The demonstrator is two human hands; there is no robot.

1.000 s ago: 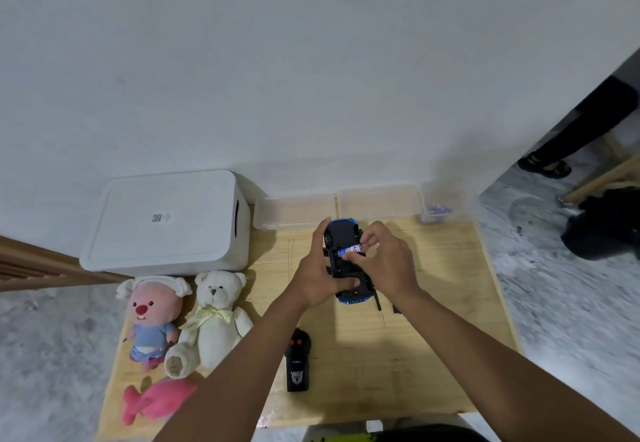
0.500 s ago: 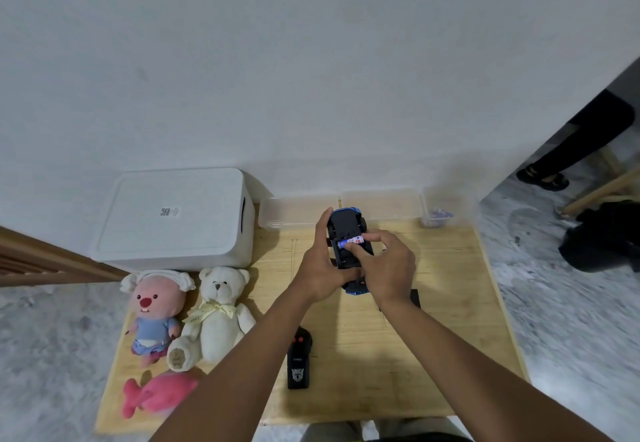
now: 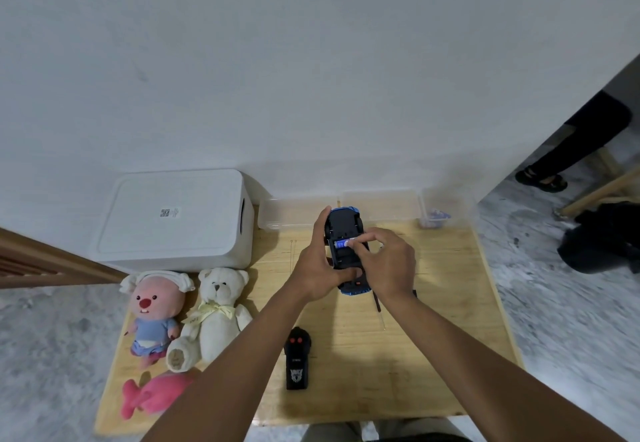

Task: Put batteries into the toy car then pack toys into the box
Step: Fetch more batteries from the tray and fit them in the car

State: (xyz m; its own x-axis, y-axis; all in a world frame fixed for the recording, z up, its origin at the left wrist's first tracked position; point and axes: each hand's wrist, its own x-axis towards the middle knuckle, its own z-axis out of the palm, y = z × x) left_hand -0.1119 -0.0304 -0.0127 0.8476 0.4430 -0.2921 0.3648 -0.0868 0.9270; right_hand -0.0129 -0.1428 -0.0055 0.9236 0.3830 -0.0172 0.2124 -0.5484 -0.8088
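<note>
My left hand (image 3: 318,268) wraps around the upturned blue-and-black plastic toy car (image 3: 343,223), holding it underside-up over the pale wooden counter (image 3: 433,337) so the battery bay faces me. My right hand (image 3: 388,261), just beside the left, pinches a small blue-and-white cylindrical battery (image 3: 341,243) and presses it across the open bay. The white lidded plastic box (image 3: 173,216) sits well off to the left of my left hand. Packing, I judge, waits on the batteries.
</note>
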